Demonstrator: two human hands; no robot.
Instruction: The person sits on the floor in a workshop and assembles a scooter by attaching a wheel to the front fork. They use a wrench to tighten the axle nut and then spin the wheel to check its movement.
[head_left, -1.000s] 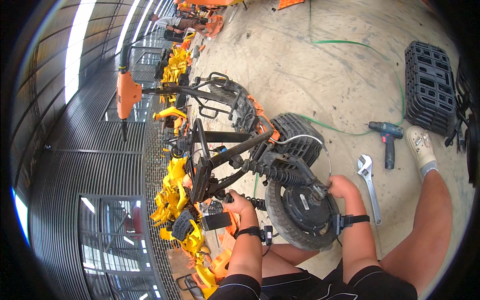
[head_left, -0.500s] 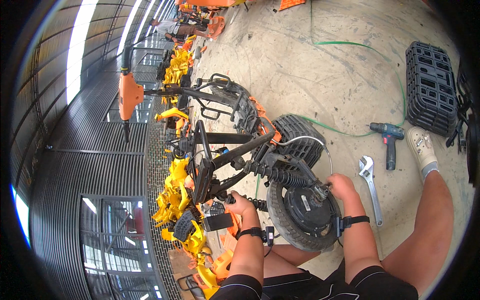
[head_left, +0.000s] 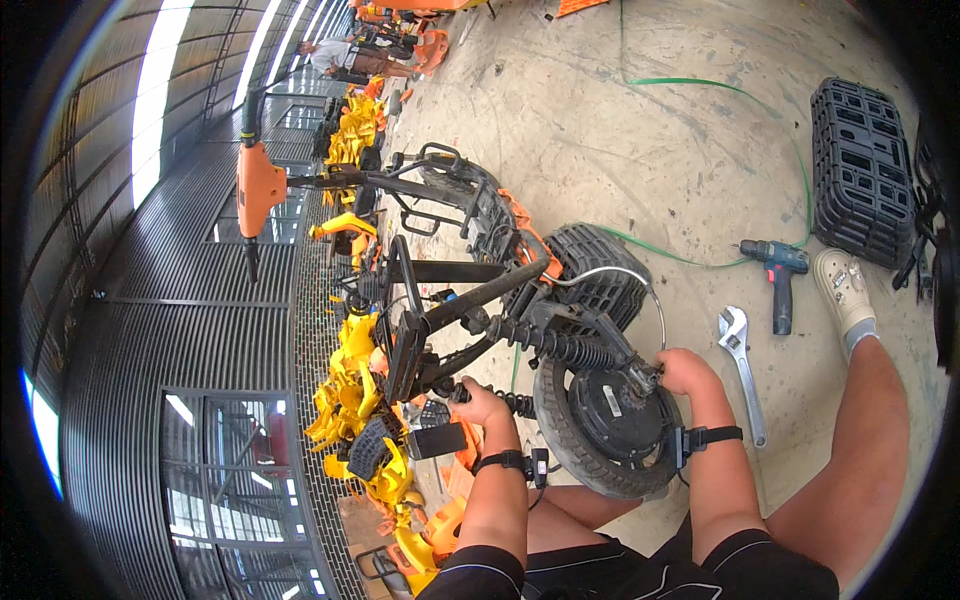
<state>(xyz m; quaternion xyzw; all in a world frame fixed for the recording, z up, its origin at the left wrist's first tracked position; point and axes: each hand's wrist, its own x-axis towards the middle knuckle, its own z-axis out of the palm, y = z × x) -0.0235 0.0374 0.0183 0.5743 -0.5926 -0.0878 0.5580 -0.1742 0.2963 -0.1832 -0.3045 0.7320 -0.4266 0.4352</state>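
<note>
A stripped electric scooter (head_left: 465,300) with a black frame lies in front of me, its rear wheel (head_left: 605,420) closest to my body. My left hand (head_left: 482,405) is wrapped round the far end of the near-left shock absorber (head_left: 516,404). My right hand (head_left: 690,372) is closed at the axle end beside the wheel hub (head_left: 615,412), below a curved grey cable (head_left: 655,300). Its fingertips are partly hidden, so what they pinch cannot be made out. A second shock absorber (head_left: 570,348) stretches from the axle toward the frame.
Right of the wheel lie an adjustable wrench (head_left: 742,375) and a cordless drill (head_left: 778,280). Black plastic crates (head_left: 862,170) stand farther right; another crate (head_left: 605,265) sits against the frame. A green strap (head_left: 690,82) crosses the floor. Yellow parts (head_left: 350,390) are piled left; a person (head_left: 335,55) stands far off.
Both hands stay in nearly the same places on the scooter. The view has shifted very slightly, and the distant person stands a little more upright.
</note>
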